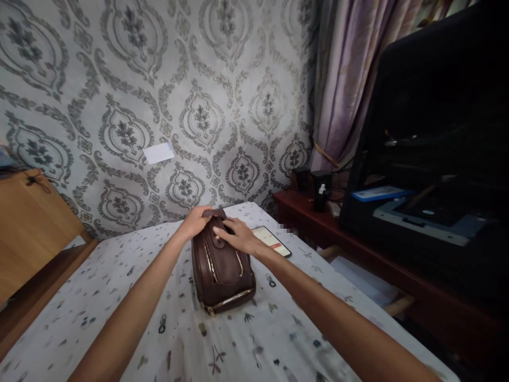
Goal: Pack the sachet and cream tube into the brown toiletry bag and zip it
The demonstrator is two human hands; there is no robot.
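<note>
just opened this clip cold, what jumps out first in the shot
A brown leather bag with gold zips sits mid-frame on a patterned white bedsheet, with the left hand gripping its far top end and the right hand resting on its top. A smartphone lies just right of the bag, and grey damask wallpaper fills the background.

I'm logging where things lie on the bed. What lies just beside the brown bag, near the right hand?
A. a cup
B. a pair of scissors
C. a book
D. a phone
D: a phone with a lit screen lies flat on the bedsheet, beside the brown bag and the right hand.
</note>
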